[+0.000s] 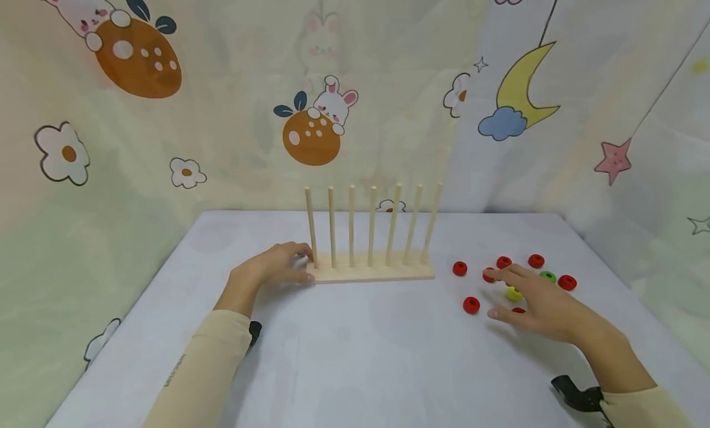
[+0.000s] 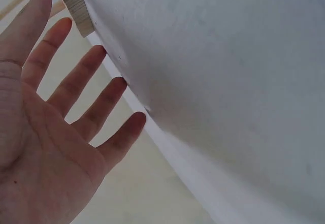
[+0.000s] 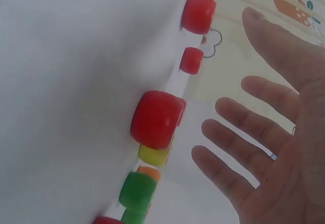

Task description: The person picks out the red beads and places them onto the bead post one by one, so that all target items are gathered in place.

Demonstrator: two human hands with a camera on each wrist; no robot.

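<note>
A pale wooden rack (image 1: 371, 274) with several upright pegs stands on the white table. My left hand (image 1: 280, 264) is at the rack's left end, thumb near the front corner and index finger by the back one. In the left wrist view its fingers (image 2: 84, 71) are spread and nearly straight beside the end of the wooden base (image 2: 75, 8). My right hand (image 1: 546, 301) hovers over scattered beads, fingers loosely extended and holding nothing. Around it lie red beads (image 1: 471, 305), a yellow bead (image 1: 514, 293) and a green bead (image 1: 548, 277). The hand partly hides some of them.
The white table (image 1: 355, 354) reaches back to a cloth backdrop (image 1: 238, 107) printed with cartoon rabbits and flowers. One red bead (image 1: 460, 268) lies between the rack and the right hand. An orange bead (image 3: 150, 172) shows among the others in the right wrist view.
</note>
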